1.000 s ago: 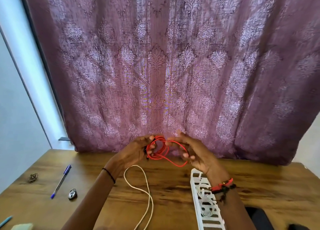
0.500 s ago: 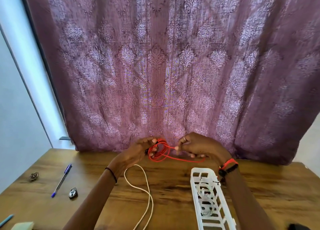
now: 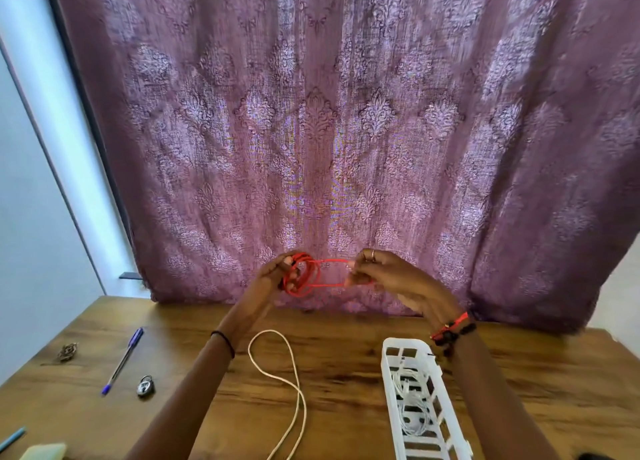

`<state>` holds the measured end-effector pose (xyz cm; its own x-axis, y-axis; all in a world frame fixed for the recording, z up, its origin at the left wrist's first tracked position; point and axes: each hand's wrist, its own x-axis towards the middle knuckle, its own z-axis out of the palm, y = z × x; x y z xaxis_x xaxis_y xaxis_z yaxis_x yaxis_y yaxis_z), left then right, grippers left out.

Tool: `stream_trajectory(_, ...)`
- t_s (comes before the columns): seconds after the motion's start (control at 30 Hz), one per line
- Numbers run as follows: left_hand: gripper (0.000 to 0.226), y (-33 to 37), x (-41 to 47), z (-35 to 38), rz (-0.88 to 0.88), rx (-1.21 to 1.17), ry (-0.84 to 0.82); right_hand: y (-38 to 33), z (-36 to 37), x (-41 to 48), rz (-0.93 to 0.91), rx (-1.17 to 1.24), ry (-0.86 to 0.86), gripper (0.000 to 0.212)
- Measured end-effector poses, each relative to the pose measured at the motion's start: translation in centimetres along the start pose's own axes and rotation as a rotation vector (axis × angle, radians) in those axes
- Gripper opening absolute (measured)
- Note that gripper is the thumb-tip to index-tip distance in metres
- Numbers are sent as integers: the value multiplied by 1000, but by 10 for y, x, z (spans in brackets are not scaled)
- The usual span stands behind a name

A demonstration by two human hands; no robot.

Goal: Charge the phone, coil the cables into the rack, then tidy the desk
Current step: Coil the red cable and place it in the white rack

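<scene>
Left hand (image 3: 277, 279) and right hand (image 3: 377, 274) on red cable (image 3: 304, 279), unlabelled

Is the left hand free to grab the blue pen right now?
Probably not: the left hand is holding the red cable coil. Nothing blocks the blue pen on the desk.

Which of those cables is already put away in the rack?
The thin white cable bundled inside the white rack. The red cable is held in both hands above the desk, and the cream cable lies loose on the desk.
</scene>
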<state>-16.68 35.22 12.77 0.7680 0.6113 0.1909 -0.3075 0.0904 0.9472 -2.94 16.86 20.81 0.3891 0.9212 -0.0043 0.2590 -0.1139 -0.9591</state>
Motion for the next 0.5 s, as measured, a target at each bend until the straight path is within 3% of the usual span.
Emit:
stream_trajectory(0.1, 71, -3, 0, -8, -44, -185, 32, 13, 3, 0, -64, 203, 49, 18)
stream_trajectory(0.13, 66, -3, -2, -7, -37, -203, 28, 17, 5, 2, -67, 242, 74, 18)
stream_trajectory(0.2, 21, -7, -5, -2, -51, -200, 39, 22, 8, 5, -61, 307, 123, 18)
stream_trajectory(0.23, 13, -7, -6, 0, -43, -193, 70, 23, 10, 7, -52, 347, 137, 19)
stream_trajectory(0.33, 15, -9, -8, -2, -32, -128, 58, 22, 11, 8, -20, 439, 124, 21)
stream_trajectory(0.4, 44, -10, -7, -7, -28, -158, 13, 20, 10, 8, -4, 435, 113, 21)
stream_trajectory(0.5, 41, -5, -7, -8, -31, -179, 21, 19, 8, 7, -19, 309, 139, 19)
